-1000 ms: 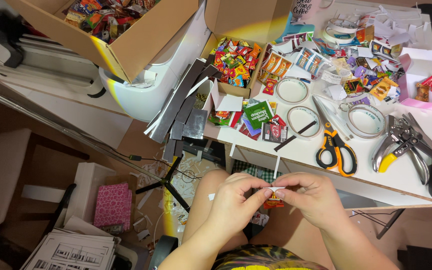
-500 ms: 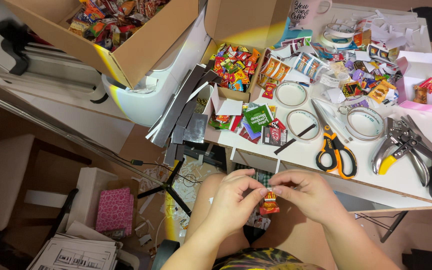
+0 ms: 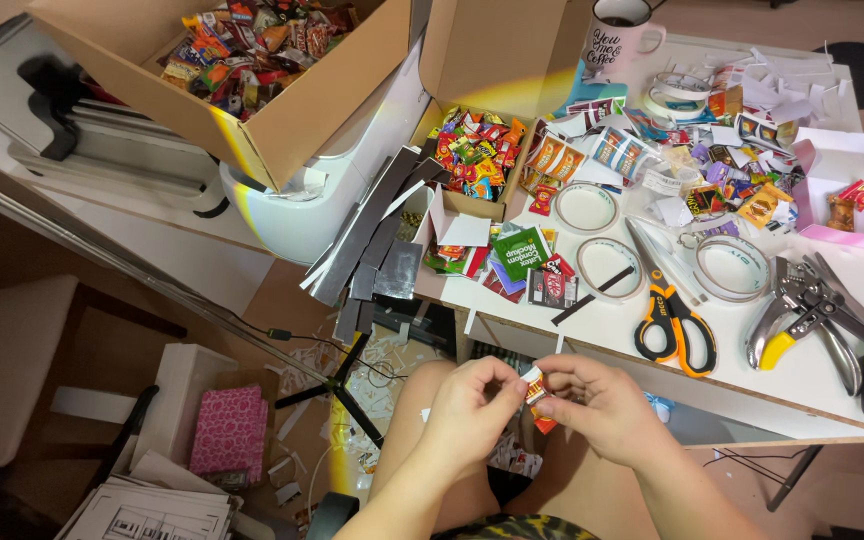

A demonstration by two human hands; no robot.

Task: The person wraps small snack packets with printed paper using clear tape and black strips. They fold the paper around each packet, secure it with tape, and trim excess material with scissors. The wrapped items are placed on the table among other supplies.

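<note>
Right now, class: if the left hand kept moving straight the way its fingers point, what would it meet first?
The left hand points right, at the small packet pinched between both hands; just beyond are the right hand's fingers.

Orange scissors [image 3: 674, 325], mug [image 3: 620, 30], tape rolls [image 3: 586, 207]

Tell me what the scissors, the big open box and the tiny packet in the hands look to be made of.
Scissors: bare grey metal blades, orange and black handles that look like moulded plastic.
Big open box: brown cardboard, matt, with raw cut edges and folded flaps.
Tiny packet, pinched between left hand and right hand: probably printed paper, red and white; too small to be sure.
</note>
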